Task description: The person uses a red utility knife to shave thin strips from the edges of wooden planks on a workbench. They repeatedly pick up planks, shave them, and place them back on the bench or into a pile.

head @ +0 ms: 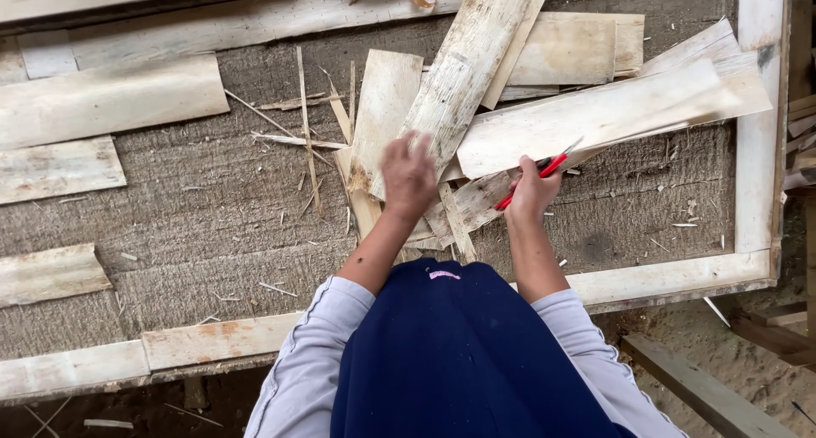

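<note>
My left hand [408, 173] rests flat, fingers spread, on a pile of thin pale wood veneer strips [463, 73] lying on a rough grey-brown board [195, 209]. My right hand [532, 192] grips a red-handled knife [544, 168], whose blade points up and to the right against a long veneer sheet [595, 115]. Both hands are close together at the middle of the pile. I wear a dark blue top with light grey sleeves.
More veneer pieces [110, 98] lie at the left of the board. A pale wooden frame [756, 132] edges the board on the right and front. Splinters are scattered about. Dirt ground and planks [705, 391] lie at the lower right.
</note>
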